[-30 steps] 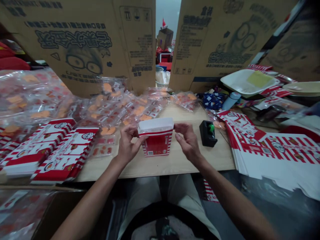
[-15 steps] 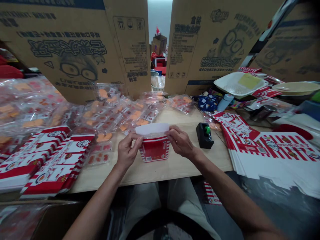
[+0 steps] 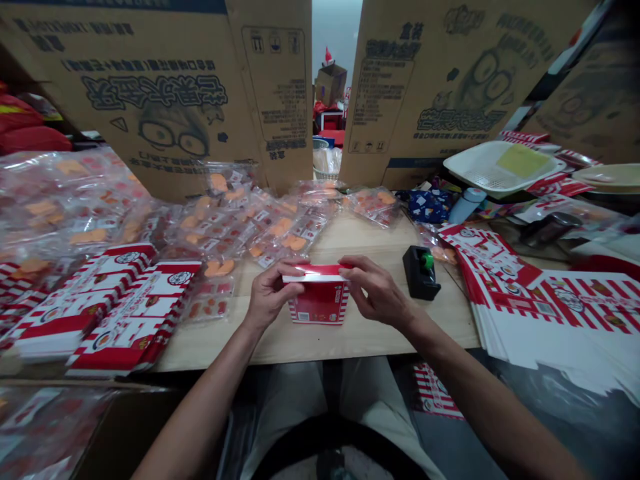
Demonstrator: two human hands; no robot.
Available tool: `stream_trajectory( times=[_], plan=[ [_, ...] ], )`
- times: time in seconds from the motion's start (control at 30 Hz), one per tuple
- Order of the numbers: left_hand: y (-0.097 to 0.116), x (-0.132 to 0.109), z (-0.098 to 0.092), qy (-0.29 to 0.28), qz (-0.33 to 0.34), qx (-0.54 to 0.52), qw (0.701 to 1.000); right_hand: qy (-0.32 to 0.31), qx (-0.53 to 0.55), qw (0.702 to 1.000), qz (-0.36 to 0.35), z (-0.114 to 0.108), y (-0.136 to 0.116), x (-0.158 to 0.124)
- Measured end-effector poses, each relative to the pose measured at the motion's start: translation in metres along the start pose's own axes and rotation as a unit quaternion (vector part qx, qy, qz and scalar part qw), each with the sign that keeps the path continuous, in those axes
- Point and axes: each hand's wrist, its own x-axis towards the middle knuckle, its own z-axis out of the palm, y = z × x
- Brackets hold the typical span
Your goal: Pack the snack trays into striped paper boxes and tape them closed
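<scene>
A small red and white striped carton (image 3: 318, 301) stands upright on the wooden table (image 3: 350, 333), with its top flap folded flat. My left hand (image 3: 270, 293) grips its left top corner, fingers curled on the flap. My right hand (image 3: 376, 291) holds the right top corner, fingers pressed on the lid. Both hands are closed on the carton.
A black tape dispenser (image 3: 421, 273) sits just right of my right hand. Flat striped carton blanks lie stacked at left (image 3: 115, 307) and right (image 3: 540, 293). Clear bags of orange snacks (image 3: 235, 220) cover the back left. Large cardboard boxes (image 3: 165, 93) stand behind. A white tray (image 3: 500, 167) rests far right.
The carton's white top flap, upright one second ago, has been folded down and now lies shut on the box. Both hands moved onto the top corners.
</scene>
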Motion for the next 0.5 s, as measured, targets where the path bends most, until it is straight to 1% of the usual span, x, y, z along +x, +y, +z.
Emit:
stream_trajectory(
  times=[0.07, 0.13, 0.2, 0.27, 0.33, 0.4, 0.43, 0.5],
  plan=[
    [0.004, -0.004, 0.009, 0.035, -0.014, 0.021, 0.999, -0.016, 0.026, 0.998, 0.054, -0.003, -0.01, 0.003],
    [0.008, -0.007, 0.02, 0.074, -0.015, 0.029, 0.997, -0.02, 0.036, 0.993, 0.113, -0.004, -0.02, 0.006],
    [0.01, -0.011, 0.028, 0.103, -0.008, 0.029, 0.994, -0.021, 0.032, 0.988, 0.148, -0.005, -0.027, 0.009],
    [0.01, -0.014, 0.033, 0.117, -0.006, 0.028, 0.993, -0.024, 0.027, 0.985, 0.17, -0.006, -0.03, 0.01],
    [0.011, -0.017, 0.033, 0.105, -0.016, 0.02, 0.994, -0.04, 0.02, 0.983, 0.178, -0.007, -0.031, 0.009],
    [0.012, -0.02, 0.032, 0.085, -0.032, 0.013, 0.996, -0.07, 0.003, 0.984, 0.163, -0.008, -0.03, 0.008],
    [0.013, -0.021, 0.032, 0.086, -0.04, 0.011, 0.995, -0.083, -0.005, 0.986, 0.146, -0.008, -0.03, 0.008],
    [0.014, -0.022, 0.033, 0.115, -0.049, 0.006, 0.992, -0.088, -0.009, 0.99, 0.109, -0.005, -0.031, 0.008]
  ],
)
